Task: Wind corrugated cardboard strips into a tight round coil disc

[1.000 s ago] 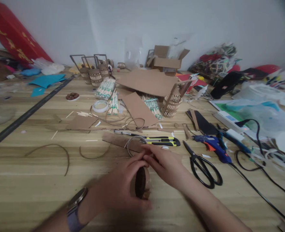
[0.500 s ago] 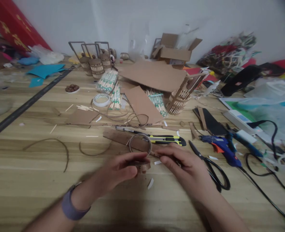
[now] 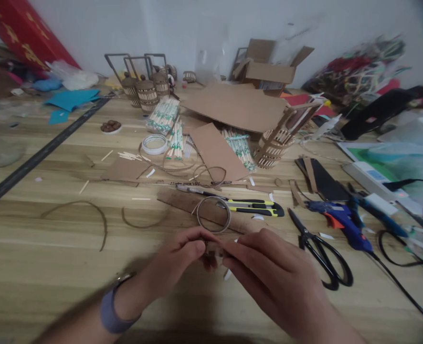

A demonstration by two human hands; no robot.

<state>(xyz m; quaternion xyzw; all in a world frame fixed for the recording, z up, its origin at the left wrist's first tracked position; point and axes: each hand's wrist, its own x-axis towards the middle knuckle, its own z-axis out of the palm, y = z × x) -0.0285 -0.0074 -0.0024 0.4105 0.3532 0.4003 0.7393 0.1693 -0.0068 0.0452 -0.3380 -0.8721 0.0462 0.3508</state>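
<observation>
My left hand (image 3: 185,255) is closed around a small brown ring-shaped piece (image 3: 211,248), perhaps cardboard; fingers cover much of it. From the other side my right hand (image 3: 269,267) pinches at the same piece, its fingertips pressed together. Just beyond the fingers, a thin ring of cardboard strip (image 3: 198,219) stands over a flat brown cardboard strip (image 3: 179,202). Behind that ring lies a yellow and black utility knife (image 3: 258,206), with a pen (image 3: 190,190) to its left. A small white paper scrap lies partly hidden beneath my right fingers.
Black-handled scissors (image 3: 319,248) and a blue glue gun (image 3: 340,222) lie on the right. Farther back are cardboard sheets (image 3: 233,105), bundled sticks (image 3: 163,114), a tape roll (image 3: 154,144) and small stick-covered baskets (image 3: 147,95). Curved brown strips (image 3: 104,224) lie on the left.
My right hand has moved left, from beside the cardboard strip to the small brown piece in my left hand. The view has shifted slightly, so the table things appear farther right.
</observation>
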